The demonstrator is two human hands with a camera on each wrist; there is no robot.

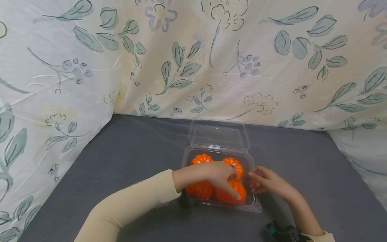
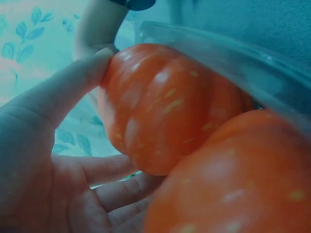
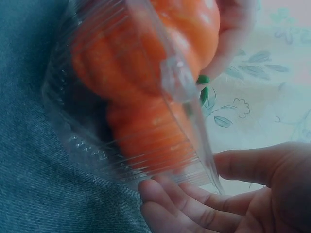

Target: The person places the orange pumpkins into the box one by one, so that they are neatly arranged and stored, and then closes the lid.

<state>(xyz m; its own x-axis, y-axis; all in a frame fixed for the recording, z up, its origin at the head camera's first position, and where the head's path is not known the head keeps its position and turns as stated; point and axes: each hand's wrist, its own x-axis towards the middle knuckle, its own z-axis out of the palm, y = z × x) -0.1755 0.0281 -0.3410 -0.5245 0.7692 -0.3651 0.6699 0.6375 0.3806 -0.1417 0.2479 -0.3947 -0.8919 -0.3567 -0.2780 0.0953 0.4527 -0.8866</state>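
Note:
A clear plastic clamshell container (image 1: 253,201) holds several glossy, ribbed orange pumpkins. In the head view my left hand (image 1: 219,174) reaches across the container and grips the front right pumpkin (image 1: 225,196). The left wrist view shows the left thumb on one side of that pumpkin (image 2: 155,107) and the fingers curled on the other. Another pumpkin (image 2: 238,179) sits beside it. My right hand (image 1: 273,183) holds the container's right side. In the right wrist view its thumb meets the rim (image 3: 209,160) while the fingers lie along the outer wall.
The container's lid (image 1: 219,134) lies folded back behind it. Further pumpkins sit at the back left (image 1: 202,158) and back right (image 1: 237,164). A dark grey cloth (image 1: 145,144) covers the table, and a leaf-patterned curtain (image 1: 181,67) hangs behind.

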